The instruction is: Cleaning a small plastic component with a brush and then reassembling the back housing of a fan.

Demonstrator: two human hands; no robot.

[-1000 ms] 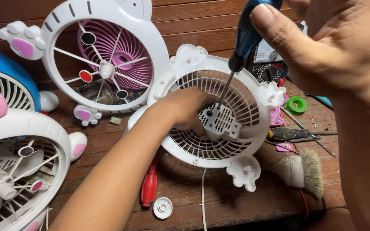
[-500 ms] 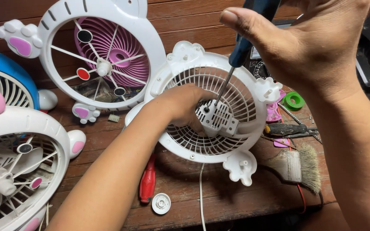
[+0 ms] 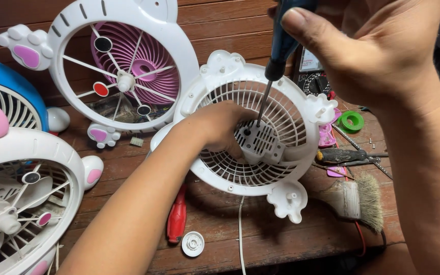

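A white round fan housing (image 3: 301,109) with a slotted grille lies tilted on the wooden bench. My left hand (image 3: 220,127) reaches inside it and grips the grey square motor block (image 3: 260,142) at its centre. Above it my right hand (image 3: 367,51) holds a blue-handled screwdriver (image 3: 283,40) upright; its thin shaft runs down and the tip touches the upper left of the motor block.
A white front guard with a pink blade (image 3: 128,66) leans at the back. A blue fan (image 3: 6,102) and a white fan (image 3: 21,203) sit at left. A red screwdriver (image 3: 177,216), white cap (image 3: 193,243), paint brush (image 3: 357,198), pliers (image 3: 345,155) and green ring (image 3: 351,121) lie around.
My right hand and the screwdriver have shifted slightly left, the tip settling on the motor block. My left hand has turned the housing and block a little.
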